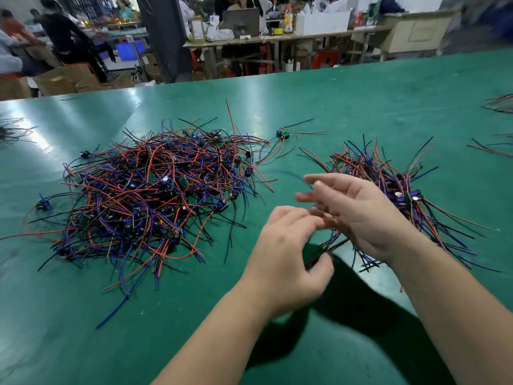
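The hands meet over the near middle of the green counter (361, 87), close together and both blurred by motion. The left hand (286, 262) has its fingers curled, and its thumb pinches a small green board (313, 250) whose dark wires run out to the right under the other palm. The right hand (358, 215) hangs just above and beyond it, with its fingers loosely spread and holding nothing; its fingertips brush the left knuckles.

To the left lies the big pile (144, 195) of red, blue and black wires tangled with more little boards, well apart from the hands. To the right a smaller bundle (388, 176) sits directly behind the right hand and forearm, which hide its near side. One loose wired board (282, 134) lies alone between the two heaps, farther back. Stray wires show at the left edge (14, 132) and the right edge (497, 104).

Beyond the counter stand cardboard boxes (63, 79), a cluttered table (277, 38) and several people.
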A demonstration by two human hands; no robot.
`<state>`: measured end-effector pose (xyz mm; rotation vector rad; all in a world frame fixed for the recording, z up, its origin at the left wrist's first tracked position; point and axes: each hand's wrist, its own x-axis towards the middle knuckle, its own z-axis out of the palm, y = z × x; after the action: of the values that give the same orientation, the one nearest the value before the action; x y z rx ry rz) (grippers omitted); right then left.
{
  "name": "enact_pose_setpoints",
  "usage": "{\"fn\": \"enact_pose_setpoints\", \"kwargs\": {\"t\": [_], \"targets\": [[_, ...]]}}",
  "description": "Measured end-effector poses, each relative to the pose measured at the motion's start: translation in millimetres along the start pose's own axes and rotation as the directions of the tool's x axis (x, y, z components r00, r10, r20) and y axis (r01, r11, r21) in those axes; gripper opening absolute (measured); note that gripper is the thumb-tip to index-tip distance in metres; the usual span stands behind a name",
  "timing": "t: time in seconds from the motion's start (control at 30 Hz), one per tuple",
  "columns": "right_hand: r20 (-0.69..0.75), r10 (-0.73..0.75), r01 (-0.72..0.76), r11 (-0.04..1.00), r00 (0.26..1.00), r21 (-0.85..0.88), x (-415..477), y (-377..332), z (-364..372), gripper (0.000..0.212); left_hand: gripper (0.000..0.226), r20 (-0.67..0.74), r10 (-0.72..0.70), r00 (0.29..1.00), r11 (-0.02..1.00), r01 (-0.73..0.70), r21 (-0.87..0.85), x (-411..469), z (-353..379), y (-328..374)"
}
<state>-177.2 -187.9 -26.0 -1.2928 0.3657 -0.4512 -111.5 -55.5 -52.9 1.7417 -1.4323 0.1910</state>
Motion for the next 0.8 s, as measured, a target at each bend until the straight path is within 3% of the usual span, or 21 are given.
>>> {"fn": "enact_pose_setpoints", "kwargs": {"t": [0.1, 0.17, 0.23, 0.3, 0.4, 0.53, 0.67, 0.8], "targets": [[0.014, -0.059, 0.06, 0.997, 0.998, -0.047, -3, -2, 0, 0.025, 0.017, -0.026, -0.009, 1.0, 0.994, 0.006, -0.112, -1, -4, -1], [0.042, -0.092, 0.092, 0.996, 0.995, 0.005, -5, -5, -1, 0.019, 0.014, -0.034, -0.182, 0.983, 0.948, 0.166, -0.272, -1, -8, -2], [0.123, -0.11, 0.102, 0.992, 0.986, 0.069, -7, -8, -4, 0.019, 0.011, -0.031, -0.398, 0.917, 0.832, 0.347, -0.432, 2, -9, -4], [0.234, -0.103, 0.077, 0.99, 0.967, 0.117, -10, -9, -5, 0.019, 0.008, 0.004, -0.521, 0.854, 0.707, 0.434, -0.559, 5, -10, -7], [0.375, -0.087, 0.024, 0.985, 0.923, 0.169, -12, -7, -4, 0.015, 0.018, 0.122, -0.499, 0.858, 0.59, 0.439, -0.678, 10, -11, -9], [0.45, -0.062, -0.06, 0.966, 0.891, 0.252, -13, -6, -2, 0.01, 0.017, 0.11, -0.424, 0.899, 0.661, 0.39, -0.641, 8, -8, -7], [0.327, -0.011, -0.087, 0.955, 0.945, 0.283, -8, -11, -1, 0.027, 0.015, 0.037, -0.442, 0.896, 0.658, 0.352, -0.666, 9, -12, -7], [0.202, -0.004, -0.087, 0.895, 0.979, 0.437, -5, -20, -8, 0.03, 0.023, 0.141, -0.509, 0.849, 0.49, 0.421, -0.764, 11, -15, -2]]}}
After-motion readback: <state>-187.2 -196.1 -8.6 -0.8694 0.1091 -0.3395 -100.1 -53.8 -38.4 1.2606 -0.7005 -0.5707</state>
